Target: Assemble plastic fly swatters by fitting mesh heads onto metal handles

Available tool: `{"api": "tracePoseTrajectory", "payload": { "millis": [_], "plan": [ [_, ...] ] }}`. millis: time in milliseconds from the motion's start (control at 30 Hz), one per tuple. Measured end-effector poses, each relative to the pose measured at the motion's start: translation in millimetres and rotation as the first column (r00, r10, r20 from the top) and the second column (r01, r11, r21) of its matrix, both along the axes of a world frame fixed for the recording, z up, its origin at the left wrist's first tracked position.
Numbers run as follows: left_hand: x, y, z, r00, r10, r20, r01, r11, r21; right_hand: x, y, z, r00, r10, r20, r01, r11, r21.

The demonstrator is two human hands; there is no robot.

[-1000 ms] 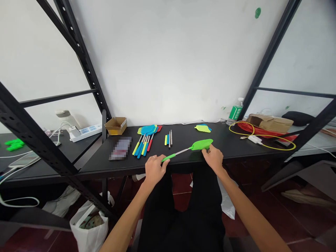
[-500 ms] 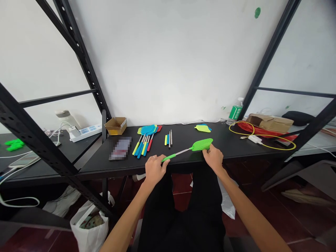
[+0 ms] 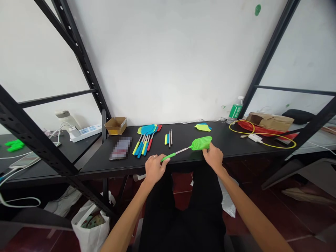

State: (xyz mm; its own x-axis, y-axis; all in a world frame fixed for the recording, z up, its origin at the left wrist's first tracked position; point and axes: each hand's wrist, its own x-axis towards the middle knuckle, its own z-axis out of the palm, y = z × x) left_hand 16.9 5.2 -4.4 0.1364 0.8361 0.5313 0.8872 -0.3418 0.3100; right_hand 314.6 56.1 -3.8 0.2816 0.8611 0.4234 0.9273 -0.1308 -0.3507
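A green fly swatter [image 3: 201,143] with a metal rod stretches between my hands above the table's front edge. My left hand [image 3: 155,168] is closed around its green handle. At the other end, the fingers of my right hand [image 3: 214,158] pinch the lower right edge of the mesh head. Behind my left hand lies a bunch of assembled fly swatters [image 3: 148,130] with blue, yellow and red handles. Loose handles and rods [image 3: 168,138] sit near the middle. Farther back rest loose yellow and blue swatter heads [image 3: 203,127].
On the black table [image 3: 183,131] are an open cardboard box [image 3: 116,126] and a blurred phone-like object [image 3: 121,148] at left. A bottle [image 3: 236,110], a yellow cable [image 3: 278,145] and another cardboard box [image 3: 270,121] stand or lie at right. Black metal posts [image 3: 86,63] frame both sides.
The swatter head has turned slightly, so more of its mesh face shows. Both hands keep their hold in nearly the same place.
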Motion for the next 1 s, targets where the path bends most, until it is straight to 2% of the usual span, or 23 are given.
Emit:
{"api": "tracePoseTrajectory", "payload": {
  "millis": [233,400,500,700,833,1000],
  "plan": [
    [-1,0,0.3,0.999,-0.044,0.01,0.044,0.999,0.018,-1,-2,1.1,0.998,0.049,-0.035,-0.048,0.998,0.042],
    [-1,0,-0.8,0.999,-0.038,0.014,0.038,0.999,0.026,0,0,-0.7,1.0,0.013,-0.019,-0.013,1.0,0.002],
    [-1,0,-1.2,0.999,-0.048,0.014,0.048,0.999,0.027,2,1,-2.4,0.999,0.027,-0.023,-0.026,0.999,0.029],
    [-1,0,0.0,0.999,-0.035,0.035,0.035,0.999,0.007,5,0,-2.9,0.983,0.108,-0.15,-0.092,0.99,0.108],
    [-3,-2,4.4,0.987,-0.037,0.154,0.045,0.998,-0.054,7,0,0.4,0.96,0.135,-0.246,-0.108,0.987,0.121],
    [-5,-1,10.0,0.909,-0.018,0.416,0.068,0.992,-0.106,5,0,3.4,0.97,0.144,-0.197,-0.137,0.989,0.049]
  ]
}}
